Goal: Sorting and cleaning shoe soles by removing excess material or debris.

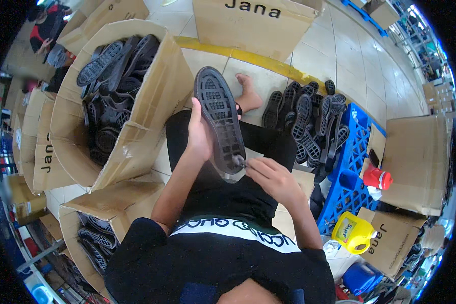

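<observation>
My left hand (200,134) grips a black shoe sole (217,101) by its left edge, with the thumb along that side. The sole is held upright over my lap, its recessed grid side facing me and its heel end lowest. At the heel, my right hand (273,177) pinches a small thin tool with a blurred greyish tip (239,161), which touches or nearly touches the grid. Most of the tool is hidden by the fingers, so its exact kind does not show.
An open cardboard box (157,101) full of black soles stands on my left, with another box (131,200) of soles nearer. More soles (302,114) lie heaped at the right beside a blue plastic pallet (349,157). A yellow jug (350,233) and red bottle (377,177) stand there too.
</observation>
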`<state>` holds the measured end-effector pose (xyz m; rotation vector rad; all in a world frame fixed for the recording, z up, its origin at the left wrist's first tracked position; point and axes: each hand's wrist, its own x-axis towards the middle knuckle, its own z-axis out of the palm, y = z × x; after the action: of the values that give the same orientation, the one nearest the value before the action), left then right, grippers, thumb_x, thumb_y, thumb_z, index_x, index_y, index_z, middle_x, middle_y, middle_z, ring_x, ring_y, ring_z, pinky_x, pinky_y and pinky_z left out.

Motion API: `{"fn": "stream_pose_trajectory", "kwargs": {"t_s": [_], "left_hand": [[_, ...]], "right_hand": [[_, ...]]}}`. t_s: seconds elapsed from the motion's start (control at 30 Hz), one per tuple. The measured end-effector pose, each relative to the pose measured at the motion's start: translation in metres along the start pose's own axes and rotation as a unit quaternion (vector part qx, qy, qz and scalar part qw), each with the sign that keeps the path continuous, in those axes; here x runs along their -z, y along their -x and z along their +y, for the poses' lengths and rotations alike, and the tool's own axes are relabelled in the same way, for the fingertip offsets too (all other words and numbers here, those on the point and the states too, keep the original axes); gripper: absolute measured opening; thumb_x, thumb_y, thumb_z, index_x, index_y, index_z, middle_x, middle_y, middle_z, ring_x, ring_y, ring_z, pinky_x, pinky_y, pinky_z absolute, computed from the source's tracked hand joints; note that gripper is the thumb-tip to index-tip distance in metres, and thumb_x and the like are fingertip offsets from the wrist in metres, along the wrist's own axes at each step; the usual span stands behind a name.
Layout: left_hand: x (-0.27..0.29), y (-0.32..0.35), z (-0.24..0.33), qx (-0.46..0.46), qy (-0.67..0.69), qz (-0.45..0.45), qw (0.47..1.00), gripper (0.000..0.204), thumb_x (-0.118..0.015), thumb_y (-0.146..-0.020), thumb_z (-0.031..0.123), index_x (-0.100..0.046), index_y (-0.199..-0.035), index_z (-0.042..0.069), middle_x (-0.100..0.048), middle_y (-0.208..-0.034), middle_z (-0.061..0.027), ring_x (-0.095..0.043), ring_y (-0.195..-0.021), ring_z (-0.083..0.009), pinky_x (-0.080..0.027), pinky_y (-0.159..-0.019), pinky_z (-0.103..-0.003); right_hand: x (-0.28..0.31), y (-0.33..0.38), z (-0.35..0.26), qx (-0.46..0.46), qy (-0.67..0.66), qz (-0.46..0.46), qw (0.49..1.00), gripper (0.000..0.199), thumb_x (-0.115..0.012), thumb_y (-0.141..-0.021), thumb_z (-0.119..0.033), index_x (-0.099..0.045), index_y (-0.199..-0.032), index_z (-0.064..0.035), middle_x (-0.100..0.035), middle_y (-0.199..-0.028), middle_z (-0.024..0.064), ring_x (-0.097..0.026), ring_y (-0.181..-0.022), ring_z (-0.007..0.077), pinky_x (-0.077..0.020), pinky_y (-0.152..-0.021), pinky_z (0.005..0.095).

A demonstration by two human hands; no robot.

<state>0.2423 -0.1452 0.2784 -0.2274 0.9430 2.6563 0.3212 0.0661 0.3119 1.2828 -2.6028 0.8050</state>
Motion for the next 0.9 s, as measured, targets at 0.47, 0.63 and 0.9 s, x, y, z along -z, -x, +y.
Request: {"fn": "stream_pose_trajectory", "kwargs": {"t_s": [0.47,0.63,0.9], "left_hand": [[-0.019,-0.123,-0.238,0.265,-0.031,0.114,0.957,0.070,-0.010,-0.095,0.057,-0.049,-0.130,0.011,-0.057,-0.122,-0.0127,-0.054,-0.110,-0.0324,-0.044,-0.095,-0.047],[-0.063,-0.211,-0.343,0.342,0.058,-0.008,0.938,0.073,-0.015,-0.092,0.064,-0.048,-0.128,0.009,-0.050,-0.132,-0.0142,-0.044,-0.123,-0.0363,-0.032,-0.103,-0.054],[0.010,-0.250,-0.379,0.394,-0.175,0.031,0.902,0.074,-0.028,-0.093,0.060,-0.015,-0.146,0.009,-0.041,-0.141,-0.0124,-0.034,-0.133,-0.0340,-0.028,-0.107,-0.051]], "right_hand": [[-0.038,0.195,0.011,-0.503,-0.287,0.491,0.651,0.011,-0.064,-0.086,-0.005,-0.063,-0.094,0.0033,-0.065,-0.093,0.0067,-0.060,-0.083,0.0124,-0.0479,-0.074,0.0247],[-0.089,0.285,-0.013,-0.581,-0.234,0.575,0.527,0.014,-0.062,-0.089,-0.009,-0.063,-0.095,0.0031,-0.063,-0.087,0.0070,-0.058,-0.078,0.0103,-0.0471,-0.072,0.0230],[-0.155,0.339,-0.041,-0.578,-0.259,0.713,0.302,0.018,-0.059,-0.092,-0.017,-0.060,-0.096,-0.0002,-0.061,-0.082,0.0067,-0.060,-0.073,0.0137,-0.0508,-0.068,0.0264]]}}
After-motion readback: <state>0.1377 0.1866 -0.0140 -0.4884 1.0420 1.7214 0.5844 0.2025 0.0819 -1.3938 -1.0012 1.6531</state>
